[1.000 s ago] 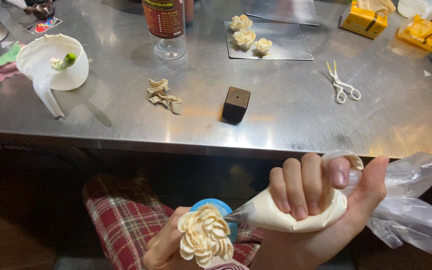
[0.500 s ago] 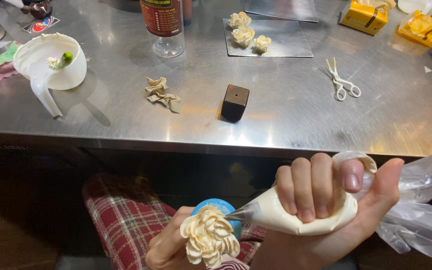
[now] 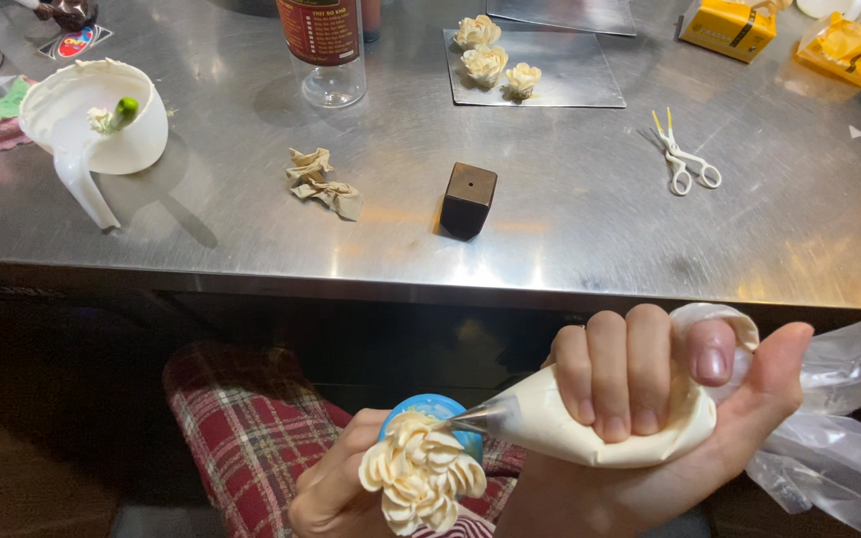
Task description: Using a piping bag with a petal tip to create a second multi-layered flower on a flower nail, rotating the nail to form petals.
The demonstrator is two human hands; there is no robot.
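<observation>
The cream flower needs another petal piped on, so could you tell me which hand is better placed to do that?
Probably the right hand: it grips the piping bag, whose metal tip already touches the cream flower. The left hand holds the blue-topped support under the flower.

A clear bottle (image 3: 323,50) with a dark red and brown label is seen at the table's far edge. Two yellow boxes (image 3: 727,27) are set at the far right corner, one beside the other. A small red and blue card (image 3: 74,43) lies flat at far left.
</observation>
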